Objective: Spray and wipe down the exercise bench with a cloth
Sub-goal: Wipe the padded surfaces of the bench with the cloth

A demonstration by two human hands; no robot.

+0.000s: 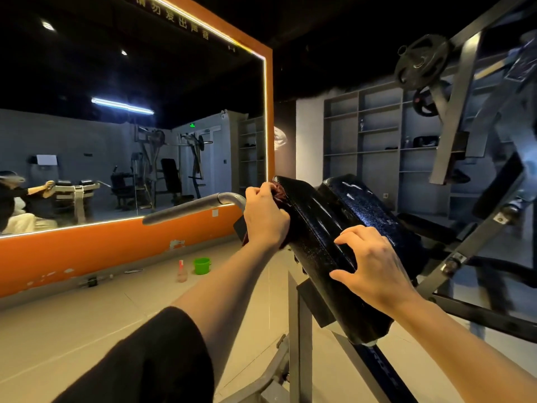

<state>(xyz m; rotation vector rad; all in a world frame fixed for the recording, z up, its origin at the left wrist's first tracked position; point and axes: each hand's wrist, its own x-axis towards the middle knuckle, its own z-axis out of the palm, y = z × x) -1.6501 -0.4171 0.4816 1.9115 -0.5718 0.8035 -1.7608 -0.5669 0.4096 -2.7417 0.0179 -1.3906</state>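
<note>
**Dark red cloth pressed to the top edge of the bench pad**

The black, glossy, padded vinyl bench pad [325, 245] slants from the upper left down toward the lower right, mounted on a grey metal frame [295, 338]. Its surface shines with wet-looking highlights.

The left hand [266, 216] is at the pad's upper left edge, its fingers [258, 193] curled round a bunched dark red cloth [281, 193], gripping it against the side and top corner of the pad. Only part of the cloth shows, between the knuckles and the pad and a little below the wrist. The left forearm runs down to a black sleeve [151, 359] in the lower left.

The right hand [372, 266] rests on the pad lower down, fingers spread and bent, fingertips pressing on the vinyl and the thumb against the pad's near side; it holds nothing.

A curved grey metal handle bar [191, 206] juts out just left of the left hand. On the pale tiled floor [87, 315] beyond stand a clear spray bottle with a pinkish-red top [182, 271] and, just beside it to the right, a small bright green plastic bucket [202, 266], both well apart from the bench.

An orange-framed wall mirror [130, 135] fills the upper left. On the right are grey open wall shelves [377, 135] and black round weight plates [421, 61] on a slanted machine arm.
</note>
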